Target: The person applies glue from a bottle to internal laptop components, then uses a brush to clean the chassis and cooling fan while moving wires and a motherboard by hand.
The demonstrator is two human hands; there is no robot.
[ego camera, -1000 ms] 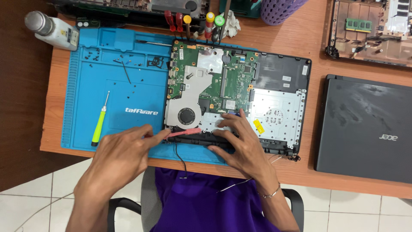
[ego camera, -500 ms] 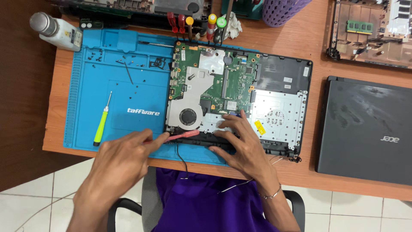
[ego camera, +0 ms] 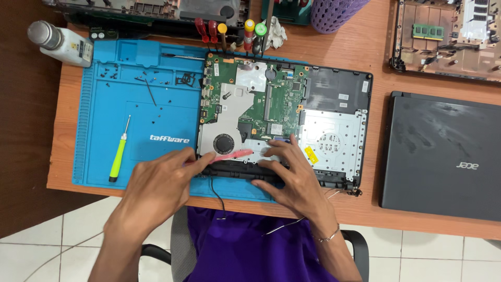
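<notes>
Left hand (ego camera: 159, 180) down at the near edge of the opened black laptop base (ego camera: 339, 96), fingers pinched round a slim pink plastic pry tool (ego camera: 229, 155). Tool lying almost level, tip pointing right, resting across the pale metal plate just below the round cooling fan (ego camera: 224, 142). Right hand (ego camera: 292, 175) spread flat and unclenched, gripping nothing, fingertips pressed on the lower edge of the green circuit board (ego camera: 276, 96), palm over the black front rim of the base. Hands close together, not touching.

Laptop base sitting half on the blue silicone work mat (ego camera: 156, 112), half on the brown wooden desk (ego camera: 334, 52). Thin black cable (ego camera: 216, 193) dangling off the front edge between the two hands, down over the purple cloth (ego camera: 245, 245) at the lap.

Out on the mat: green-handled small screwdriver (ego camera: 119, 156) lying well left of the left hand, tiny dark screws (ego camera: 112, 73) scattered in the top tray, a thin black probe (ego camera: 150, 91) among them. White bottle with a grey cap (ego camera: 60, 43) at the mat's far left corner. Row of red, yellow and green screwdriver handles (ego camera: 229, 32) behind the laptop. Closed dark grey laptop (ego camera: 441, 154) off to the right, another stripped brown chassis (ego camera: 449, 36) beyond it.
</notes>
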